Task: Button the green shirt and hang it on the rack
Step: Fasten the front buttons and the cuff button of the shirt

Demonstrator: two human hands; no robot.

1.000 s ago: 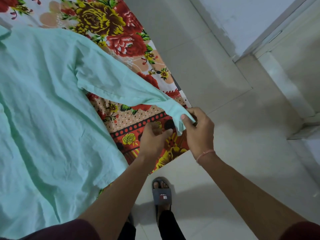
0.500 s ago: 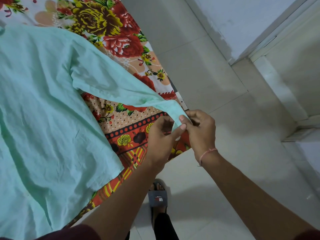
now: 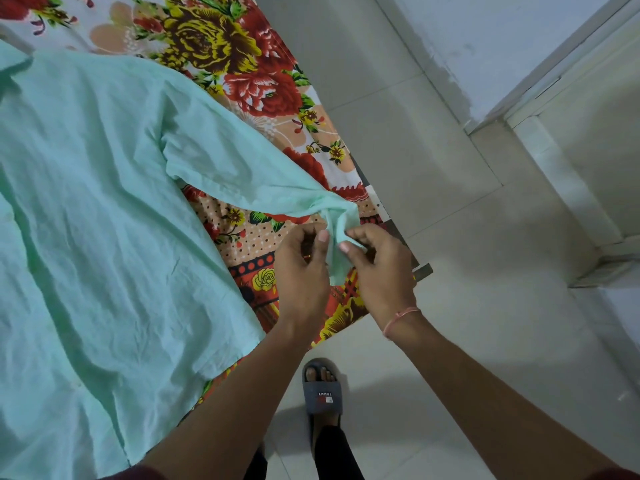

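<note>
Compared with one second ago, the left hand [image 3: 303, 271] has risen from the bedsheet to the cuff [image 3: 337, 244] and now pinches it opposite the right hand [image 3: 379, 268]; both sets of fingers are closed narrowly on the cuff fabric, thumbs facing each other across a fold; no button or buttonhole is discernible. Judgement: the cuff-buttoning step is in hand; the shirt front and the hanging remain to be done; no rack is in view.

The green shirt [image 3: 104, 220] lies spread flat across the 9 o'clock half of the view; its sleeve [image 3: 242, 171] runs from the body toward 4 o'clock, lifted at the cuff just above the bed edge.

The surface is a bed covered by a floral bedsheet [image 3: 242, 57] in red, yellow and white; its corner sits beneath the hands. Pale floor tiles [image 3: 450, 237] fill the 3 o'clock side; a white door frame [image 3: 554, 81] stands at 1 o'clock. One foot in a grey slipper [image 3: 322, 393] stands at 6 o'clock.
</note>
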